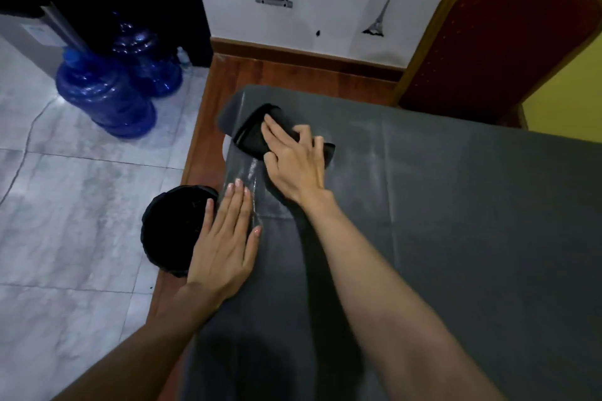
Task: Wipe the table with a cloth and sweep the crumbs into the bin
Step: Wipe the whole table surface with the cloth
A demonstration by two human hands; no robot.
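A dark grey cover lies over the table point(456, 205). Near its far left corner my right hand point(294, 163) presses on a black cloth point(252, 137), fingers spread and slightly curled over it. A pale smear of crumbs or dust point(252, 172) streaks the cover just below the cloth. My left hand point(224, 238) rests flat, fingers straight, on the table's left edge. Right beside it on the floor stands a black bin point(172, 228) with a dark liner, its mouth partly hidden by my left hand.
Two blue water jugs point(107, 91) stand on the tiled floor at the far left. A red chair with a gold frame point(498, 42) stands against the table's far right side. A white wall with small black stickers point(374, 19) runs behind. Wood flooring point(260, 72) borders the table.
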